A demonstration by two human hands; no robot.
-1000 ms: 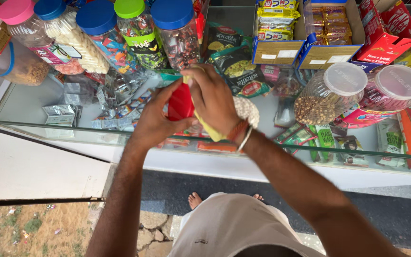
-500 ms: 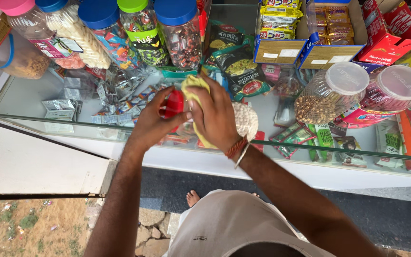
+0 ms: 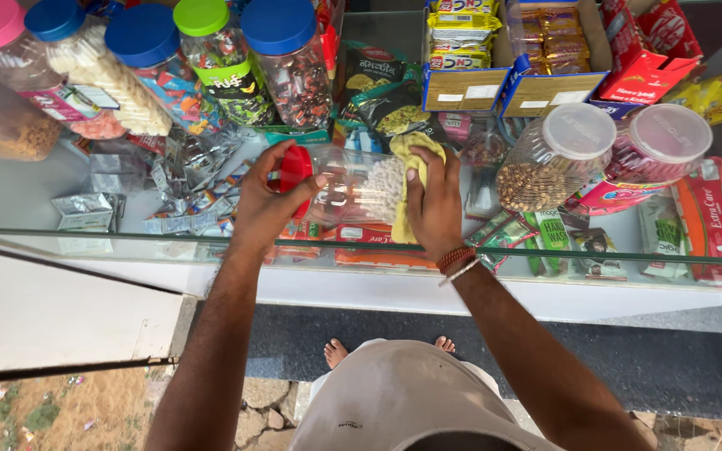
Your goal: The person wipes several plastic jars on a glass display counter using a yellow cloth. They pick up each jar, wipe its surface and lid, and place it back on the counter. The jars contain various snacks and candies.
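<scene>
- Head view: the left hand point(image 3: 271, 203) is closed over the red lid point(image 3: 296, 170) of a clear plastic jar point(image 3: 353, 185) that lies on its side on the glass surface point(image 3: 35, 200); its fingers wrap the lid end and steady the jar.
- The right hand point(image 3: 434, 205) presses a yellow cloth point(image 3: 409, 179) against the far end of the jar, fingers folded over the cloth so that it sits between palm and plastic.
- The jar lies between the two hands, near the front edge of the glass, with small pale sweets showing through its wall near the cloth.
- Behind it stands a row of tall jars point(image 3: 211, 67) with pink, blue and green lids; to the right are two wide jars with clear lids point(image 3: 555, 159) and cardboard boxes of packets point(image 3: 470, 58). Loose sachets point(image 3: 85, 209) lie at the left.
- Judged from the grips, the step in hand is wiping the jar's outside while the lid end is held fast.
- The next move seems to call for turning the jar under the cloth to reach unwiped wall, keeping the lid hand firm so the jar does not roll toward the edge.
</scene>
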